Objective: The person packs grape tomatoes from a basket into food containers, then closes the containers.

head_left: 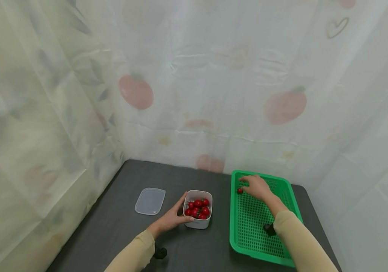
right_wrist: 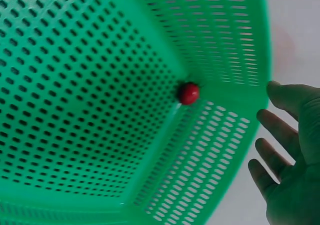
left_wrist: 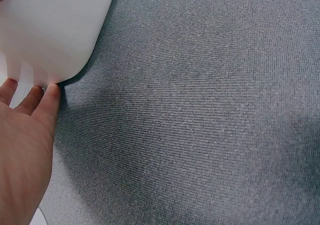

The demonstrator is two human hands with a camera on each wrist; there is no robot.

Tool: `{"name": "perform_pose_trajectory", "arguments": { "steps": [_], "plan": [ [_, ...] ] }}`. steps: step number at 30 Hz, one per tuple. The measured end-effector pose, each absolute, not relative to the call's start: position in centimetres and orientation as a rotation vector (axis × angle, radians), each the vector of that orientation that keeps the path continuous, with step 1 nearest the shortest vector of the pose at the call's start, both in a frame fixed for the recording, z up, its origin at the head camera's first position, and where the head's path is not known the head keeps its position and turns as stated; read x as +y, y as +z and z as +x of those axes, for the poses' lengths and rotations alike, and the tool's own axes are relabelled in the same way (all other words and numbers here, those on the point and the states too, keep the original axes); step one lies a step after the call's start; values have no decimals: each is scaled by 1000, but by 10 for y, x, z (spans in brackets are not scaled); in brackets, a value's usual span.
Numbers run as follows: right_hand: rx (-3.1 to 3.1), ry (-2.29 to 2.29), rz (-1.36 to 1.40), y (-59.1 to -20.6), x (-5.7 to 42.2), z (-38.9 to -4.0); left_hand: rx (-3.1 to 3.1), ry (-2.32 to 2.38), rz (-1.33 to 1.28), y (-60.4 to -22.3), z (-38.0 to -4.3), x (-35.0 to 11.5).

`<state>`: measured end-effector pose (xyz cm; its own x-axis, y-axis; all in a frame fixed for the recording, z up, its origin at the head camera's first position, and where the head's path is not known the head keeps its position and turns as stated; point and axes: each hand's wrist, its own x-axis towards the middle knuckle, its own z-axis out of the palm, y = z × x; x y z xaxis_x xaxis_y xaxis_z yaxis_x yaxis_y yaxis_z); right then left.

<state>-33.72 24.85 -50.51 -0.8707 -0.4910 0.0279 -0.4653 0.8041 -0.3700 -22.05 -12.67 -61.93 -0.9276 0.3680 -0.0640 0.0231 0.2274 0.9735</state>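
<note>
A white plastic food container (head_left: 198, 223) holding several red cherry tomatoes (head_left: 198, 208) stands on the dark table. My left hand (head_left: 171, 219) grips it from the left, thumb at the near side and fingers at the far side. The left wrist view shows fingertips against the wall of the container (left_wrist: 55, 30). My right hand (head_left: 257, 187) hovers over the far end of a green perforated basket (head_left: 233, 223), fingers apart and holding nothing. One cherry tomato (right_wrist: 188, 93) lies in a corner of the basket, just short of the right hand's fingers.
A clear, flat lid (head_left: 150, 201) lies on the table left of the container. Behind the table (head_left: 211, 249) hangs a pale curtain (head_left: 194, 94) with printed fruit, and further curtains close off both sides. The basket's rim stands above the table on the right.
</note>
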Motion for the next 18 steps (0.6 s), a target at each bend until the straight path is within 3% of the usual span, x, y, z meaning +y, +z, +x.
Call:
{"name": "perform_pose_trajectory", "arguments": {
  "steps": [18],
  "plan": [
    [2750, -453, -594, -555, 238, -337, 2226, 1753, 356, -620, -219, -127]
  ]
}}
